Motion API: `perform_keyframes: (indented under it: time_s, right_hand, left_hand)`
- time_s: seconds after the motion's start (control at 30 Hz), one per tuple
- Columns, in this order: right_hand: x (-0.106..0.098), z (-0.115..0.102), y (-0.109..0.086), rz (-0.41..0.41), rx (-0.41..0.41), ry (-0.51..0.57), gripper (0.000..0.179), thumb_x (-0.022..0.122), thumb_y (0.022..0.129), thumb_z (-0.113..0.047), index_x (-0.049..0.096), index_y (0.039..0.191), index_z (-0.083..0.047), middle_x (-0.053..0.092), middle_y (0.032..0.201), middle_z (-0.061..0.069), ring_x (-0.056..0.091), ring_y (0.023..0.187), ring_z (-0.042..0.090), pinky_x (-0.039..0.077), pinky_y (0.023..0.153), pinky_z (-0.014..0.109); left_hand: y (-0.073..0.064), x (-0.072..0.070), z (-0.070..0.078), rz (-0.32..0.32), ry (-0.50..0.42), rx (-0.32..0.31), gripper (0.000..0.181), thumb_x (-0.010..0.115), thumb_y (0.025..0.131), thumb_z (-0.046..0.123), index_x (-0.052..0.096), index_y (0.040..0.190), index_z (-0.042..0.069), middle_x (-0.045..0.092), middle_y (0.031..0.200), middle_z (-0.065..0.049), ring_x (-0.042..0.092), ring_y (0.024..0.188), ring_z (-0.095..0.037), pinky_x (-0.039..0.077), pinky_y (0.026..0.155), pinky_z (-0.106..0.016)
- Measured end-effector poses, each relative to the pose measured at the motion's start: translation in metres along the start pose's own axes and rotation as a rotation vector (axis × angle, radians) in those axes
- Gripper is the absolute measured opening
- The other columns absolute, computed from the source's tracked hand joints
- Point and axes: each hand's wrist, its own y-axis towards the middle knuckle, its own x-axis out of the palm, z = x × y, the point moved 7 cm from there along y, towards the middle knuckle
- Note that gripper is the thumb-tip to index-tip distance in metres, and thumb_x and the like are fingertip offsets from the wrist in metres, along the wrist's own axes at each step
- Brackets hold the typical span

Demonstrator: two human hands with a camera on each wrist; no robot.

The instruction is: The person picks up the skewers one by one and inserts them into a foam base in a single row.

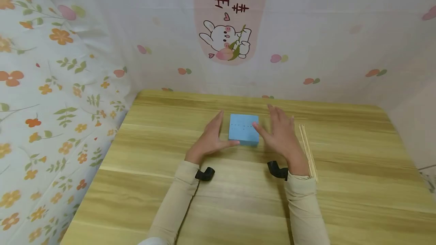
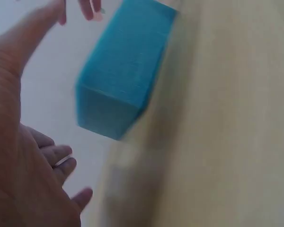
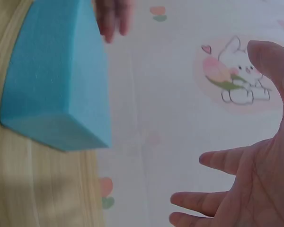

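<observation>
A light blue square block (image 1: 242, 131), its top marked with a line of small dark holes, lies on the wooden table. On its left side the left hand (image 1: 212, 137) is held with fingers spread and thumb pointing along the block's near edge. In the left wrist view the block (image 2: 123, 61) appears apart from that palm. To the block's right the right hand (image 1: 281, 133) hovers, fingers extended, its thumb over the top's right edge in the head view. From the right wrist, the block (image 3: 52, 71) shows a gap to the right hand (image 3: 255, 175). Neither hand grips anything.
Several thin wooden sticks (image 1: 308, 154) lie bundled on the table (image 1: 357, 162), just right of the right wrist. A white patterned cloth (image 1: 163, 29) hangs behind the table and down the left side. Black wrist mounts (image 1: 205, 174) sit on both wrists.
</observation>
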Motion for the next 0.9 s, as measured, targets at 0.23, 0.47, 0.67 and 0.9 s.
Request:
perform_keyframes:
  time_s: [0.23,0.47,0.67,0.9]
  right_hand:
    - [-0.02,0.016,-0.006,0.003,0.059,0.084,0.091,0.048,0.104,-0.061,0.013,0.166,-0.004,0.02,0.167,0.029,0.017,0.152,0.053,-0.005,0.116,0.077]
    - [-0.036,0.038,-0.015,0.028,0.11,0.131,0.085,0.046,0.107,-0.055,0.012,0.166,-0.004,0.02,0.167,0.027,0.018,0.151,0.054,0.01,0.117,0.075]
    - [-0.05,0.059,-0.03,0.071,0.233,0.101,0.068,0.052,0.108,-0.045,0.043,0.154,0.004,0.046,0.15,0.033,0.046,0.134,0.052,0.041,0.102,0.07]
    - [-0.065,0.092,-0.047,0.052,0.375,0.019,0.046,0.063,0.104,-0.033,0.065,0.127,0.007,0.065,0.12,0.03,0.061,0.107,0.046,0.052,0.081,0.054]
  left_hand:
    - [0.009,0.011,-0.011,-0.028,-0.14,0.056,0.143,0.095,0.072,0.044,-0.009,0.167,0.017,0.005,0.174,-0.011,0.006,0.159,-0.025,0.015,0.125,-0.053]
    - [0.017,0.013,-0.014,-0.043,-0.153,0.083,0.145,0.098,0.07,0.039,-0.004,0.167,0.007,0.008,0.174,-0.012,0.009,0.159,-0.024,0.015,0.126,-0.048]
    - [0.021,0.016,-0.016,-0.053,-0.066,0.086,0.144,0.097,0.068,0.047,0.0,0.167,0.007,0.016,0.173,-0.008,0.016,0.157,-0.028,0.019,0.125,-0.051]
    - [0.026,0.015,-0.02,-0.043,-0.004,0.061,0.145,0.097,0.066,0.051,0.003,0.167,0.006,0.022,0.171,-0.008,0.021,0.156,-0.03,0.019,0.125,-0.052]
